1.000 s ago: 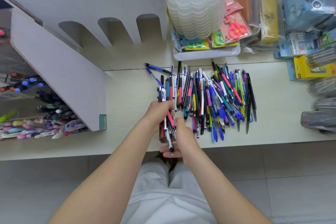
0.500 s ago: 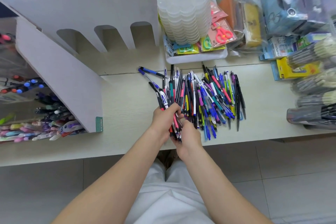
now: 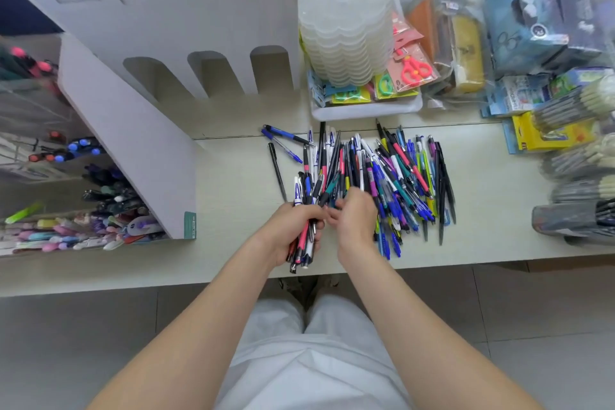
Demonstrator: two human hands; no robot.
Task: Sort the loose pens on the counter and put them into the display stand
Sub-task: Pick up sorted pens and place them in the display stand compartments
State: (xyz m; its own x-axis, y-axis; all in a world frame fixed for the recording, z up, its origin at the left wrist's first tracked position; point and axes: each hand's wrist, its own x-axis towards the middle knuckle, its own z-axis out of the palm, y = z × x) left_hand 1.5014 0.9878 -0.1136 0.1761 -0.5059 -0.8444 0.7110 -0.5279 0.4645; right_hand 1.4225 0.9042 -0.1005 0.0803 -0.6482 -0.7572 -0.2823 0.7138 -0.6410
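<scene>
A heap of loose pens (image 3: 396, 176) in blue, black, pink and green lies on the pale counter (image 3: 233, 210). My left hand (image 3: 293, 230) grips a bundle of pens (image 3: 304, 243) near the counter's front edge, their ends sticking out below my fist. My right hand (image 3: 354, 218) rests on the heap's left side, fingers curled toward the bundle; what they pinch is hidden. The white display stand (image 3: 133, 136) slopes up at the left, with filled pen compartments (image 3: 83, 210) on its far side. Three pens (image 3: 283, 150) lie apart, left of the heap.
A white tray (image 3: 366, 110) behind the heap carries a stack of clear plastic palettes (image 3: 346, 23) and packaged scissors (image 3: 414, 68). Bagged stationery and pen packs (image 3: 579, 156) crowd the right end. Grey floor tiles lie below the counter edge.
The view has tilted up and moved nearer. My left hand has gathered a thicker bundle and drawn it toward the front edge; my right hand has shifted up onto the heap.
</scene>
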